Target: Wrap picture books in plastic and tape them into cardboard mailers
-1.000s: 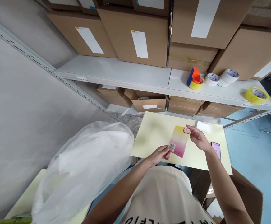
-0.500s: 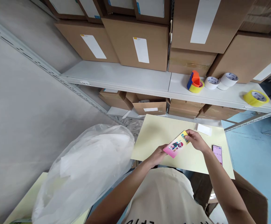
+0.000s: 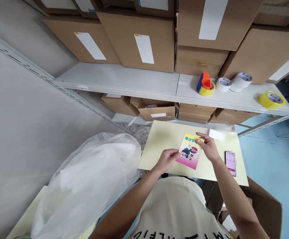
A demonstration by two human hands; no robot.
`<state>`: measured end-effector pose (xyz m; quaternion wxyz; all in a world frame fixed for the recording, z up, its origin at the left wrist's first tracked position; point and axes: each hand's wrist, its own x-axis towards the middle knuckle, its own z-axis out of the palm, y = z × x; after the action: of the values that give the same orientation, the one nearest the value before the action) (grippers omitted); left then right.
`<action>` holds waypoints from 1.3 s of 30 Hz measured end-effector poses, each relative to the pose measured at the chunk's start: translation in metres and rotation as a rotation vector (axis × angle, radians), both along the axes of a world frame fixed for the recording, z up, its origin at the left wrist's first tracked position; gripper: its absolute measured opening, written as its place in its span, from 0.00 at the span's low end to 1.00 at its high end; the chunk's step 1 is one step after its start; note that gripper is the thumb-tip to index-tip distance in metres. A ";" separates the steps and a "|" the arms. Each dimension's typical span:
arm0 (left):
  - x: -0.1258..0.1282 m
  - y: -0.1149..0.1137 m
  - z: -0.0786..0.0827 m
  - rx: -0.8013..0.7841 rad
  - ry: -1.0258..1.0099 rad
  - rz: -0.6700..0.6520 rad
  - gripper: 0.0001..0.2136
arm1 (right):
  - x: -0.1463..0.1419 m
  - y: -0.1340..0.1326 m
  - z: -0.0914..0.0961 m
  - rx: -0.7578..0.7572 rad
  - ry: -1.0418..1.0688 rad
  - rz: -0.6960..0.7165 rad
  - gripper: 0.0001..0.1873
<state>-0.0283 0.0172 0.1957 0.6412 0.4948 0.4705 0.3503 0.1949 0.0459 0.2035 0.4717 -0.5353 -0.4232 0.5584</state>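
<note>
Held cartoon-cover booklet (image 3: 189, 153) face up over yellow tabletop (image 3: 164, 136), long axis pointing away from person, tipped slightly right. left hand (image 3: 167, 158) pinches lower-left edge, right hand (image 3: 208, 148) pinches upper-right corner; booklet spans between.

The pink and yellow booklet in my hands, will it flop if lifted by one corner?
Probably light: the booklet looks thin, pinched at its edges by the left hand and right hand. It spans them unbent, so likely fairly stiff.

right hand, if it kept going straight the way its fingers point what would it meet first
The right hand pinches the booklet; its fingers point up-left, so beyond it probably the yellow tabletop, then the open carton. Depth is unclear.
</note>
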 end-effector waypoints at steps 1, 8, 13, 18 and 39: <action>0.001 0.000 -0.001 -0.013 -0.021 0.022 0.17 | -0.001 -0.005 -0.001 -0.012 0.039 0.007 0.30; 0.003 0.001 -0.010 -0.086 -0.115 0.119 0.20 | -0.007 -0.037 -0.001 -0.111 0.142 0.158 0.20; 0.004 0.003 -0.015 -0.124 -0.102 0.125 0.21 | -0.005 -0.040 -0.003 -0.111 0.135 0.179 0.21; 0.006 0.004 -0.021 -0.085 -0.051 0.098 0.21 | -0.005 -0.038 -0.008 -0.145 0.110 0.156 0.22; 0.007 -0.013 -0.189 -0.243 0.357 0.184 0.24 | -0.050 -0.046 -0.215 -0.348 -0.439 0.094 0.19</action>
<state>-0.0213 0.0044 0.0070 0.5681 0.4229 0.6583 0.2552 0.1447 -0.0003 -0.0119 0.2432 -0.6960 -0.4374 0.5149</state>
